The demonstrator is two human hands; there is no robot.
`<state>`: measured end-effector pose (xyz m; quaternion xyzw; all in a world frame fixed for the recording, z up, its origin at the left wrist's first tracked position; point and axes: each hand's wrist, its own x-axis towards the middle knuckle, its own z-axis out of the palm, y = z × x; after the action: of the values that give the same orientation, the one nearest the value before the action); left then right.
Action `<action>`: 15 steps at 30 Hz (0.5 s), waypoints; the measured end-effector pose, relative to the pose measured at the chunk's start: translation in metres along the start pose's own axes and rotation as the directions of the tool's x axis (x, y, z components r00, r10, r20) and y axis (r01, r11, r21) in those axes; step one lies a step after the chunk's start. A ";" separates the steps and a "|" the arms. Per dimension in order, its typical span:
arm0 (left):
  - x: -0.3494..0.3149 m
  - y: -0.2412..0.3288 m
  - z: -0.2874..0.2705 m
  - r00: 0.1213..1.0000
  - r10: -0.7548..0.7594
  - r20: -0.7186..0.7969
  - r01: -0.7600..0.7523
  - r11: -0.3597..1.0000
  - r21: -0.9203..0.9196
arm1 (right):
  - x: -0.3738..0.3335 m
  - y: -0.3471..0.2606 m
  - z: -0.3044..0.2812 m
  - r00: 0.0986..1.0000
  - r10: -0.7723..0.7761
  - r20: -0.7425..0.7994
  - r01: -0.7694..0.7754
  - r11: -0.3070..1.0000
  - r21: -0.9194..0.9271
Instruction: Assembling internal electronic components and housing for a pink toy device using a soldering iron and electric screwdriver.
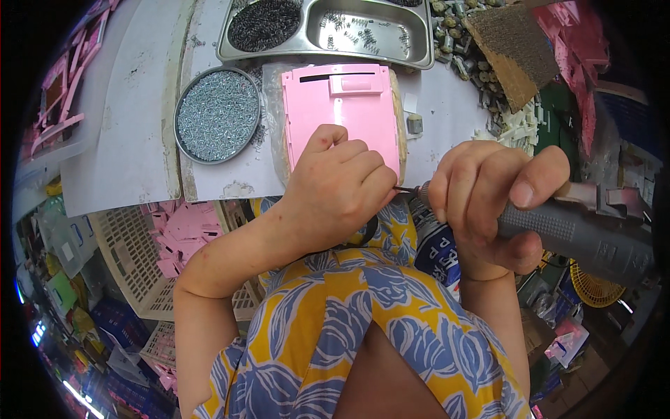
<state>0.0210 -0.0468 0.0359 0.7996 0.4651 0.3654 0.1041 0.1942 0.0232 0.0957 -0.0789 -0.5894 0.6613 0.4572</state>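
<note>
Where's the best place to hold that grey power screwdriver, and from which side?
Probably around the textured body of the power screwdriver, coming from the person's right. Its thin bit points left, toward the left hand, so that end is best avoided; the thick, rounded body suits wrapping fingers. The right hand holds it toward the front.

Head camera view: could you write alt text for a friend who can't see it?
A person's right hand holds a grey handheld driver, its thin shaft pointing at the curled left hand at the near edge of a pink plastic panel. A round dish of small metal pieces and a steel tray with dark springs stand on the white work surface.
</note>
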 end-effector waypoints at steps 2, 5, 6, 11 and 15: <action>0.002 -0.001 0.001 0.999 0.017 0.027 -0.017 1.000 -0.019 | -0.002 -0.002 0.003 0.999 0.026 -0.033 -0.027 0.999 -0.021; 0.000 -0.004 0.004 0.999 0.025 0.029 -0.021 0.992 -0.127 | -0.003 -0.001 -0.006 0.998 0.013 0.058 -0.019 0.993 0.116; -0.001 -0.005 0.006 0.999 0.025 0.025 -0.020 0.983 -0.181 | -0.003 0.000 -0.009 0.998 -0.002 0.067 -0.008 0.989 0.149; 0.003 -0.021 0.009 0.983 -0.149 -0.107 0.130 0.977 -0.170 | 0.008 0.020 -0.021 0.994 -0.070 -0.085 0.077 0.994 0.080; 0.001 -0.033 0.006 0.968 -0.252 0.005 0.248 0.948 -0.200 | 0.020 0.045 -0.039 0.996 -0.050 -0.067 0.042 0.992 -0.115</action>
<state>0.0032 -0.0270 0.0158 0.7162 0.5247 0.4020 0.2240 0.1849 0.0691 0.0548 -0.1142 -0.6112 0.6129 0.4875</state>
